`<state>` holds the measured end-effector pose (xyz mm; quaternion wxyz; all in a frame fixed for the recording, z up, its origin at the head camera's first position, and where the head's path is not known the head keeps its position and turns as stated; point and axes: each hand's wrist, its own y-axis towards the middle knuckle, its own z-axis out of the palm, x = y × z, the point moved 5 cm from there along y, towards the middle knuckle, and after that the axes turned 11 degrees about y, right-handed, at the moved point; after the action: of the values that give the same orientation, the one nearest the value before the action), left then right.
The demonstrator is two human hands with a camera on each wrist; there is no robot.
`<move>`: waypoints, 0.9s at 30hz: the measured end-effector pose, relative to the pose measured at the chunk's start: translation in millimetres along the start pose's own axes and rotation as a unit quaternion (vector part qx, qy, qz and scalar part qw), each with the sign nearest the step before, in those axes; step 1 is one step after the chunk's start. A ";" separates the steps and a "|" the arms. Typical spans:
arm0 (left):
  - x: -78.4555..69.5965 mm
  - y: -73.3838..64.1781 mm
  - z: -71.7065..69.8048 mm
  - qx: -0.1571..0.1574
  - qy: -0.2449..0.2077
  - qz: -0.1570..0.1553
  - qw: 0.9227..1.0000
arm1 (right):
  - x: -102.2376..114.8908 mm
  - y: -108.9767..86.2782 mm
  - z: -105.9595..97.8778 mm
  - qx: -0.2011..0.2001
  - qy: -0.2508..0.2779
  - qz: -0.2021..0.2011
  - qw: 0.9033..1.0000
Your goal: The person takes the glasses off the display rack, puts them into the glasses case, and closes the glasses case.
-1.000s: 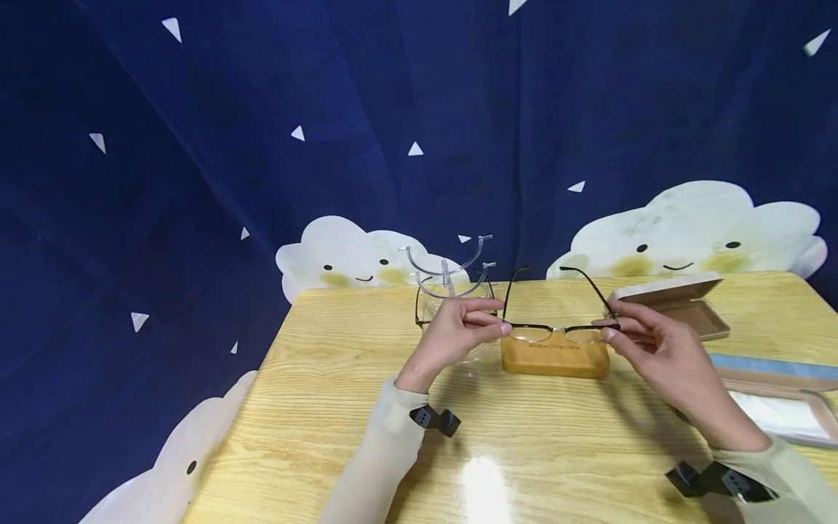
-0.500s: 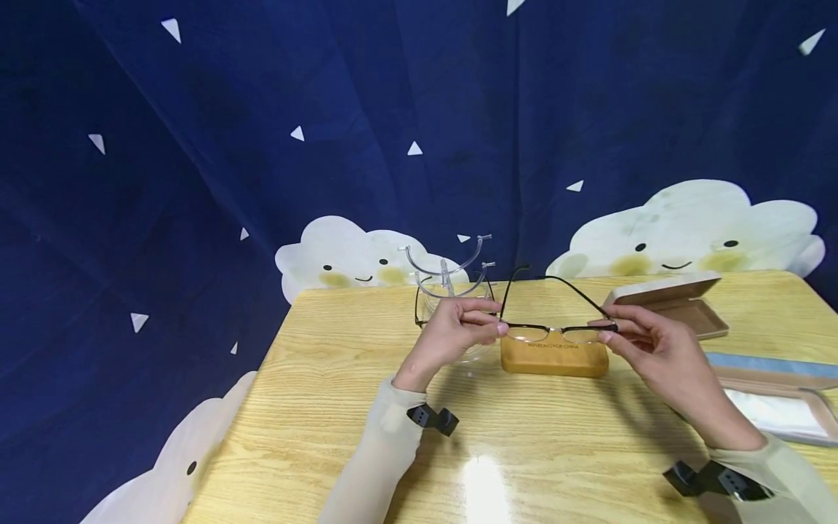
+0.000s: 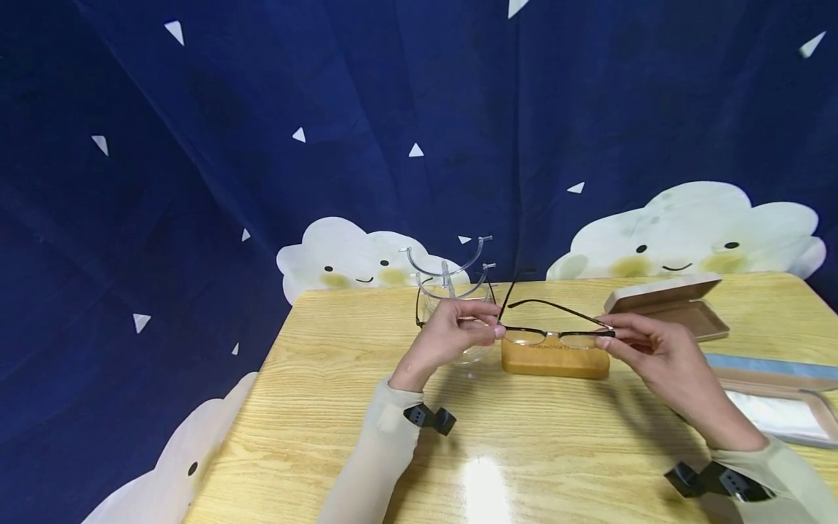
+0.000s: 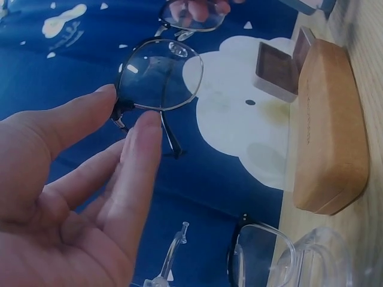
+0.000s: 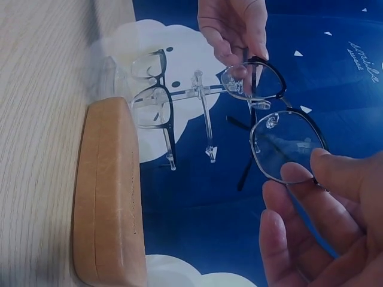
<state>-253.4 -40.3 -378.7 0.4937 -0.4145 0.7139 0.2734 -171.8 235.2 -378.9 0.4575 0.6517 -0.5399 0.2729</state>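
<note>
Black half-rim glasses (image 3: 553, 334) are held up by both hands, lenses toward the person. My left hand (image 3: 452, 333) pinches their left hinge corner between thumb and fingers. At the opposite corner, my right hand (image 3: 671, 367) grips the frame with thumb and fingertips. The left temple points away from the person, while the right temple (image 3: 556, 304) slants inward, partly folded. Behind and below the glasses sits a closed tan glasses case (image 3: 556, 367). Beside the left hand stands a clear display stand (image 3: 447, 275), bearing another dark-framed pair of glasses (image 5: 172, 119).
An open case (image 3: 703, 320) with a brown lining stands at the back right of the wooden table (image 3: 314, 407). Nearer on the right lies an open blue-lidded case (image 3: 779, 367) with a white cloth (image 3: 775, 413) inside. A dark blue curtain (image 3: 366, 109) hangs behind.
The right temple has swung inward and down, from pointing away to slanting across behind the lenses. The glasses have dipped slightly. Both hands keep their hold in nearly the same place.
</note>
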 end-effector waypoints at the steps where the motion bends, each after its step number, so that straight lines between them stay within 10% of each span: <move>1: 0.0 -0.1 -0.2 -0.001 0.002 0.000 1.000 | -0.3 -0.2 -0.1 0.003 -0.002 0.001 1.000; 27: 1.8 0.9 -2.1 -0.023 0.085 0.034 0.996 | -0.8 -0.7 3.4 0.016 0.001 -0.008 1.000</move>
<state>-255.5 -42.0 -379.6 0.4119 -0.4230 0.7606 0.2699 -171.7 232.6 -381.2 0.4500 0.6631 -0.5297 0.2780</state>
